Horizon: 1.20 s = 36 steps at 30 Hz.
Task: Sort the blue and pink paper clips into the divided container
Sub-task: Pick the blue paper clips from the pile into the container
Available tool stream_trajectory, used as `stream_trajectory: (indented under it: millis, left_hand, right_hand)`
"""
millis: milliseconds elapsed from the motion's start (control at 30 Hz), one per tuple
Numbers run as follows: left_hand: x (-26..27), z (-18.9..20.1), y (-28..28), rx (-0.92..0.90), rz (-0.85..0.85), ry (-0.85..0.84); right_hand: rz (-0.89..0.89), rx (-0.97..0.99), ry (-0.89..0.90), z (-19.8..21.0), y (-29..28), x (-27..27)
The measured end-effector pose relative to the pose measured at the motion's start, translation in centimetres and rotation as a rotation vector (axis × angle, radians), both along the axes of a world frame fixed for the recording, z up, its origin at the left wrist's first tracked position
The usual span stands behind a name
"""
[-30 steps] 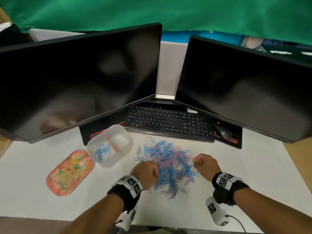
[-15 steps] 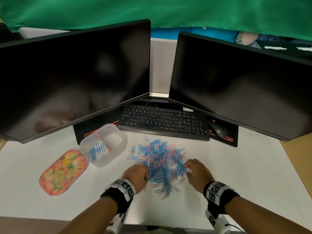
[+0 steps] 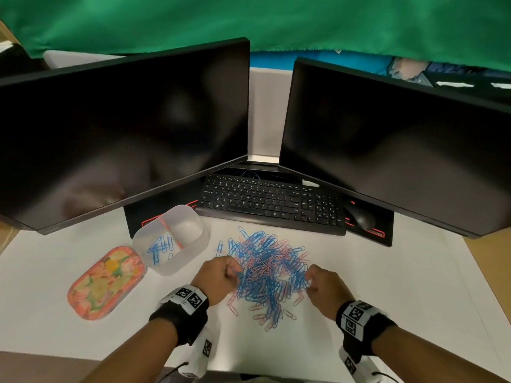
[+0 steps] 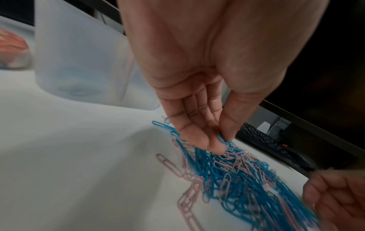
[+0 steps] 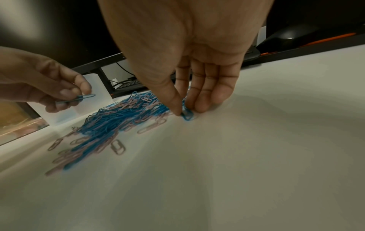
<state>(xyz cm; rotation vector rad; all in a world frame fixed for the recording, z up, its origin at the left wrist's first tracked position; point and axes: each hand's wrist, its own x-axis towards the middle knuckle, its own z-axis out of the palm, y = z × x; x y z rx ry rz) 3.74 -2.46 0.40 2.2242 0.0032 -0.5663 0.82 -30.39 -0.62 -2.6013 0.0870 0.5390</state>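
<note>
A heap of blue and pink paper clips (image 3: 266,272) lies on the white desk in front of the keyboard. My left hand (image 3: 221,277) is at the heap's left edge and pinches a blue clip (image 5: 79,98) between thumb and fingers. My right hand (image 3: 320,286) is at the heap's right edge, thumb and index finger pinching a blue clip (image 5: 186,114) that lies on the desk. The clear divided container (image 3: 171,239) stands left of the heap. Its near-left compartment holds several blue clips (image 3: 160,248); the other compartment looks empty.
An oval floral lid (image 3: 106,281) lies left of the container. A black keyboard (image 3: 272,203) and mouse (image 3: 359,218) sit behind the heap, under two dark monitors (image 3: 124,134). The desk's front edge (image 3: 83,355) runs below my wrists.
Both hands have closed in on the heap from its sides. The left hand now holds a blue clip and the right hand pinches one at the heap's edge.
</note>
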Motion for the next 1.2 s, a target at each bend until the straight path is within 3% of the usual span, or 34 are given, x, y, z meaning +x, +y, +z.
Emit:
stream_trajectory:
  millis: [433,667,800,967,1067,1200]
  left_hand:
    - [0.6,-0.3,0.7,-0.259,0.185,0.231]
    - [1.6,-0.4,1.0,-0.383,0.504,0.279]
    - [2.1,-1.0,2.0,-0.284,0.511,0.255]
    - [2.4,-1.6,2.5,0.104,0.362,0.039]
    - [2.8,-1.7,2.6,0.209,0.321,-0.011]
    - [2.8,-2.3,2.5,0.356,0.146,-0.066]
  right_hand:
    - [-0.027,0.032,0.132,0.7,-0.9,0.6]
    - [-0.041,0.127,0.317,1.9,-1.3,1.4]
    - [-0.034,0.159,0.310,2.6,-0.9,1.9]
    - [-0.031,0.134,0.225,2.9,-0.5,1.7]
    - [-0.060,0.177,0.153,2.7,-0.3,1.5]
    - [-0.090,0.248,0.094,2.0,-0.3,1.3]
